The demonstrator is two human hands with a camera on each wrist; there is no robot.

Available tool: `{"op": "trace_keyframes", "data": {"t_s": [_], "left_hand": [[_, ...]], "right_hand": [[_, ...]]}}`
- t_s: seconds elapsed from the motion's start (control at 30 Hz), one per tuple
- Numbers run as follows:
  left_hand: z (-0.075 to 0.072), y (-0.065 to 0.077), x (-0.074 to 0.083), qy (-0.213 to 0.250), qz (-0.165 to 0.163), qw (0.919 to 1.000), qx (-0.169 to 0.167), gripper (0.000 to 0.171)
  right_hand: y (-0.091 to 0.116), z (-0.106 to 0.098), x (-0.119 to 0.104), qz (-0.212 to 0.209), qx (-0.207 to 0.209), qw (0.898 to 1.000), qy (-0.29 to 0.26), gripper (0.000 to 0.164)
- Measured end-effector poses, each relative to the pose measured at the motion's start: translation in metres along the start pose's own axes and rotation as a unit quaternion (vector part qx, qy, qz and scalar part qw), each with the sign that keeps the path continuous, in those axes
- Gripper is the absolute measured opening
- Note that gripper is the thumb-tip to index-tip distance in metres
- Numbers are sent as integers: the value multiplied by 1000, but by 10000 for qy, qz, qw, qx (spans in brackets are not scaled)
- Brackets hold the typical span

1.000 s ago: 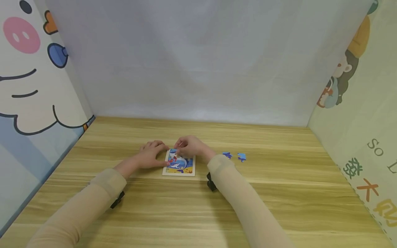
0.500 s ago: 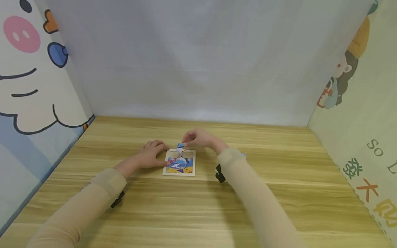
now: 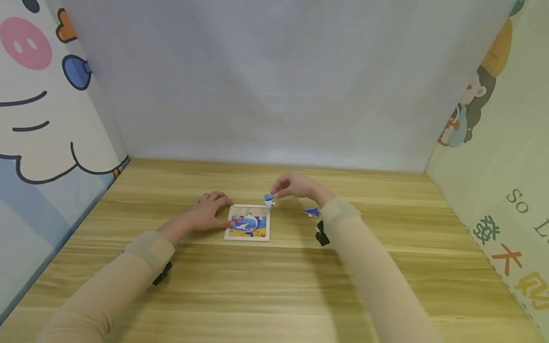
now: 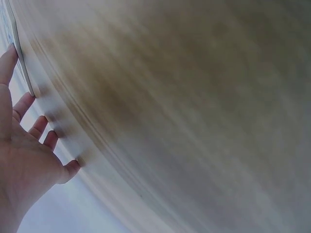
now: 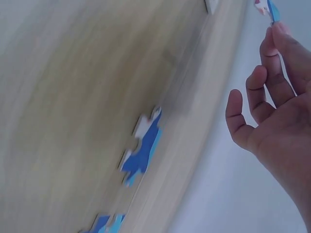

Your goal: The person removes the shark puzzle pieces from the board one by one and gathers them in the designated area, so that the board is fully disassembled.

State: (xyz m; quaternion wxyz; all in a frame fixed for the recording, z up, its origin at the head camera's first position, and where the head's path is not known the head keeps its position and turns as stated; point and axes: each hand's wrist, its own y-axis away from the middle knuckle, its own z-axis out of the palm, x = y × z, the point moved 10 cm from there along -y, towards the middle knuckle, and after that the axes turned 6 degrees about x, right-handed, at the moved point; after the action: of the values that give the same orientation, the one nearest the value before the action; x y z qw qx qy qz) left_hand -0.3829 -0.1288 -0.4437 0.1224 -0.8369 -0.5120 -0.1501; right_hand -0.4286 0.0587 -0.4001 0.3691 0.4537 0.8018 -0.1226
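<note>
A small jigsaw puzzle in a pale frame (image 3: 247,239) lies on the table, its lower part filled with a dolphin picture and its upper part bare. My left hand (image 3: 208,213) rests at the frame's left side, thumb on the edge and fingers spread; the left wrist view shows those fingertips touching the table and frame. Between thumb and index finger my right hand (image 3: 298,186) pinches a blue and white puzzle piece (image 3: 269,200), held up just beyond the frame's top right corner. To the right lies a loose dark blue puzzle piece (image 3: 312,212).
In the right wrist view, a second loose puzzle piece (image 5: 104,224) lies on the table near the blue one; my sleeve hides it from the head view. A pale curtain (image 3: 274,85) hangs behind the wooden table (image 3: 240,295), with printed cloths at both sides.
My right hand has lifted the pinched piece out of the frame's upper part and carried it right and away. The left hand has stayed in place.
</note>
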Motion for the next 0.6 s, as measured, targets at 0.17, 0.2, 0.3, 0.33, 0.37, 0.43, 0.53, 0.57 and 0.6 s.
{"op": "trace_keyframes", "data": {"t_s": [0.17, 0.2, 0.3, 0.33, 0.37, 0.43, 0.53, 0.57, 0.6], "left_hand": [[-3, -1, -1, -60, -27, 10000, -11, 67], [-3, -1, -1, -71, -40, 10000, -23, 67], [-4, -1, 0, -86, -50, 9999, -64, 67], [-4, -1, 1, -89, -35, 9999, -63, 67], [-4, -1, 2, -80, -23, 9999, -58, 67], [-4, 0, 2, -69, -43, 9999, -64, 67], [-3, 1, 3, -68, -39, 10000, -48, 66], [-3, 1, 2, -69, -51, 9999, -55, 66], [-2, 2, 2, -70, -62, 9999, -61, 66]], "right_hand": [[6, -11, 15, 95, 51, 9999, 70, 17], [7, -13, 18, 127, 72, 9998, 113, 16], [10, -16, 27, 220, 145, 9993, 275, 15], [12, -17, 30, 271, 171, 9990, 318, 15], [13, -17, 33, 320, 192, 9986, 367, 14], [16, -17, 39, 447, 217, 9979, 419, 14], [21, -14, 47, 578, 191, 9971, 453, 12], [22, -13, 49, 589, 178, 9971, 453, 12], [23, -12, 51, 598, 175, 9971, 438, 12]]}}
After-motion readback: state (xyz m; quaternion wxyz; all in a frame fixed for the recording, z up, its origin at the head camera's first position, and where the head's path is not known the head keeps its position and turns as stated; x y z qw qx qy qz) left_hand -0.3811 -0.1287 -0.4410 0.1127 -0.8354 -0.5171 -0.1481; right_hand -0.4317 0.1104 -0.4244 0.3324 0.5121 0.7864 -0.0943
